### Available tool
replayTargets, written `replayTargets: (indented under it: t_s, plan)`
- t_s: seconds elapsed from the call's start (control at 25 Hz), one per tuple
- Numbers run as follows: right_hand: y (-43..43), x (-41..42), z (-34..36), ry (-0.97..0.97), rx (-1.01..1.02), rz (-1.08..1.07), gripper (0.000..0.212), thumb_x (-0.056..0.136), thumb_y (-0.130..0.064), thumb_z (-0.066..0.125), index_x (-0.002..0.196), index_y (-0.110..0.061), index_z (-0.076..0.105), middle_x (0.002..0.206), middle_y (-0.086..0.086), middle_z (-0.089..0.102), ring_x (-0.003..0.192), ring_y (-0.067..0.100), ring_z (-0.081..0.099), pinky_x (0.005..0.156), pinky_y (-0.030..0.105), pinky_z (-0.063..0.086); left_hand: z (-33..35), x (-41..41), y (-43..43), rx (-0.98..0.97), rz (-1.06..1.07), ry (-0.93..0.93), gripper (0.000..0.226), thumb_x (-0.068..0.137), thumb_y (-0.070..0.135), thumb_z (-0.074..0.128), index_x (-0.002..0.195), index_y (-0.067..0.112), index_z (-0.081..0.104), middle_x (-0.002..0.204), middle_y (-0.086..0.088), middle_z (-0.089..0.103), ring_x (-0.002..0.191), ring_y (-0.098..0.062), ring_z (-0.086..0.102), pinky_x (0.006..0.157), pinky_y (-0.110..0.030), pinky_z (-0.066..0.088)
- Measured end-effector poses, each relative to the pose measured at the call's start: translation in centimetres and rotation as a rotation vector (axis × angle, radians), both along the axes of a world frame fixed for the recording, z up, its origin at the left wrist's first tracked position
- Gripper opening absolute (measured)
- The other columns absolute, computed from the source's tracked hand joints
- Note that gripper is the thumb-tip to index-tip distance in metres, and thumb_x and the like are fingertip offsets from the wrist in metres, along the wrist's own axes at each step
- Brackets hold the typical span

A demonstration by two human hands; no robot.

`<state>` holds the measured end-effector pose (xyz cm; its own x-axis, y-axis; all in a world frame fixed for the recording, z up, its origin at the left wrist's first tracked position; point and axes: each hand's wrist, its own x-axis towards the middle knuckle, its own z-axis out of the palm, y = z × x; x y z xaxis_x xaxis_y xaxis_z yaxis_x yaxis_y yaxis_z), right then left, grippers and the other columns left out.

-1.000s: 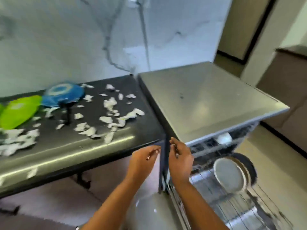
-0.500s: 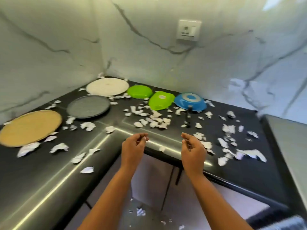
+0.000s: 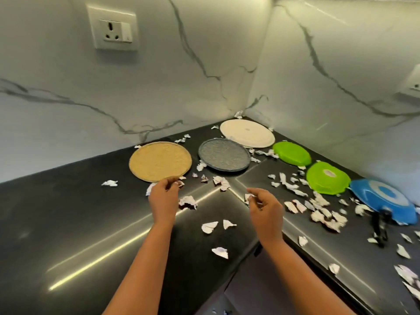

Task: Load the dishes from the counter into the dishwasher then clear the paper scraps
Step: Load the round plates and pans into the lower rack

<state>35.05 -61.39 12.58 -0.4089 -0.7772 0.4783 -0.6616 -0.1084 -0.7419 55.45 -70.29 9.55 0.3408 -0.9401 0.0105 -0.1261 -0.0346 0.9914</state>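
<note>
On the black corner counter (image 3: pixel 68 223) lie a tan round plate (image 3: pixel 160 160), a grey speckled plate (image 3: pixel 224 154) and a white plate (image 3: pixel 247 133) in the corner. To the right sit two upturned green bowls (image 3: pixel 292 153) (image 3: pixel 327 177) and an upturned blue bowl (image 3: pixel 384 200). Torn paper scraps (image 3: pixel 318 205) litter the surface. My left hand (image 3: pixel 164 195) hovers just in front of the tan plate with loosely curled fingers, holding nothing I can see. My right hand (image 3: pixel 264 206) hovers over the counter's inner corner, fingers loosely curled and apparently empty.
Marble walls meet behind the plates; a wall socket (image 3: pixel 113 30) is on the left wall. A black utensil (image 3: pixel 379 226) lies in front of the blue bowl. The counter's inner edge drops to the floor below my forearms. The dishwasher is out of view.
My view has swung left from the dishwasher to the counter corner. Both hands have moved forward over the counter, the left one reaching the tan plate's near edge.
</note>
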Motion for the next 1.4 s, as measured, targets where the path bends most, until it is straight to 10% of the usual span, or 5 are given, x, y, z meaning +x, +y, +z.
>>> replayTargets:
  t_s: [0.68,1.08,1.4]
  plan:
    - [-15.4,8.5,-7.3,-0.191,0.606,0.260,0.041,0.091,-0.031,0.057,0.125,-0.007,0.054,0.113,0.009,0.061,0.108,0.024,0.056,0.092,0.037,0.045,-6.1,9.5,-10.4,0.059,0.214,-0.069,0.056,0.085,0.015,0.066,0.135,0.000,0.043,0.138,-0.018,0.046,0.123,-0.029,0.051,0.097,-0.030,0.042]
    - [-24.0,9.4,-8.4,0.135,0.560,0.143,0.039,0.093,-0.048,0.045,0.102,-0.013,0.059,0.093,0.004,0.067,0.087,0.024,0.060,0.066,0.030,0.037,-6.8,11.1,-16.6,0.088,0.202,-0.401,0.059,0.082,0.013,0.066,0.135,0.001,0.044,0.136,-0.017,0.049,0.120,-0.029,0.052,0.104,-0.041,0.042]
    - [-25.3,8.9,-9.4,-0.127,0.484,0.159,0.020,0.085,-0.032,0.062,0.087,-0.013,0.054,0.067,-0.001,0.059,0.063,0.019,0.059,0.060,0.031,0.045,-6.1,12.2,-17.4,0.087,0.260,-0.084,0.046,0.082,0.003,0.066,0.127,0.003,0.055,0.110,-0.012,0.067,0.101,-0.019,0.063,0.096,-0.030,0.046]
